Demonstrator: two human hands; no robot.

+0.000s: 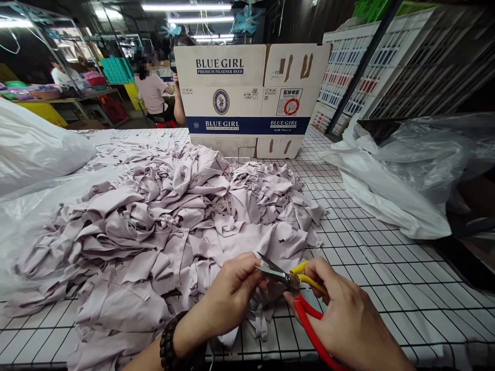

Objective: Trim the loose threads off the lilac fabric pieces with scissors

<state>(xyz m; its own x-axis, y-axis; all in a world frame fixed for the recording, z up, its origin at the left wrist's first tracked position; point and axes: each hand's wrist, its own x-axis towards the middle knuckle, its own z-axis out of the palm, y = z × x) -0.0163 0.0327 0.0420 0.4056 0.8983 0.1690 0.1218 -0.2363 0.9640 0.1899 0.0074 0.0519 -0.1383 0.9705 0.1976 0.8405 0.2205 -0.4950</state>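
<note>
The right hand [348, 319] is closed around a pair of steel-bladed, red- and yellow-handled scissors [288, 281]. The fingers wrap the red loop and the thumb lies against the yellow one. The blades point left and are slightly parted at the tips.

The left hand [232, 288] sits just beside the blades. Its fingers are curled in, with thumb and forefinger tips drawn together at the blade tips. Whether they pinch a scrap of cloth cannot be told. A dark beaded bracelet [168, 342] circles the left wrist.

The scissors are held above the near edge of a large heap of pale lilac fabric offcuts [174, 216]. The heap covers the left and centre of a white wire-grid tabletop [386, 268]. Loose strips of the same cloth hang directly below both hands.

At the far side of the heap stands a white cardboard carton printed "BLUE GIRL" [247, 98], with its flaps raised. A translucent white plastic bag [34, 149] lies at the left of the table. A crumpled clear plastic sheet [402, 175] lies at the right. Stacked white slatted crates [386, 62] stand behind the carton at the right. A seated person in a light shirt [152, 90] is visible in the background at the left.
</note>
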